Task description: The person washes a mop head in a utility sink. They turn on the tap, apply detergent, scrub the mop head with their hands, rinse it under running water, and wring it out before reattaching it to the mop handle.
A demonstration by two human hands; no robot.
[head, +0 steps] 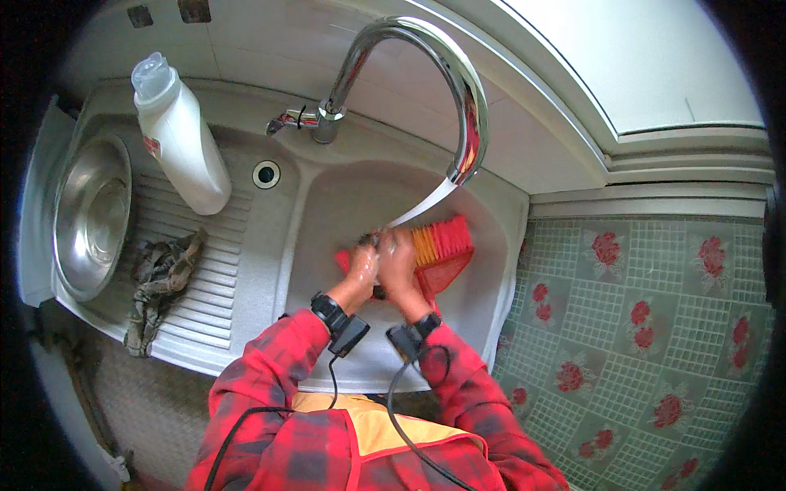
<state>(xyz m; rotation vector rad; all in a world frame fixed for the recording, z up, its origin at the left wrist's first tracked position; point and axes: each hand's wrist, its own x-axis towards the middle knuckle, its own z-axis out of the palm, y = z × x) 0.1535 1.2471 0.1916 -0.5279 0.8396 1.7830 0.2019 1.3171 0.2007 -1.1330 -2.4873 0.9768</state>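
Observation:
My left hand and my right hand are pressed together over the sink basin, wet under the running water. A dark item shows at the top and bottom of the clasped hands; the fingers hide most of it, and I cannot tell what it is. Just right of my right hand a red brush with yellow and pink bristles lies in the basin. A small red piece shows left of my left hand; whether it belongs to the brush is hidden.
The chrome faucet arches over the basin from the back. On the ribbed drainboard are a white plastic bottle, a crumpled dark cloth and a metal bowl tipped on its side. A window frame is at right.

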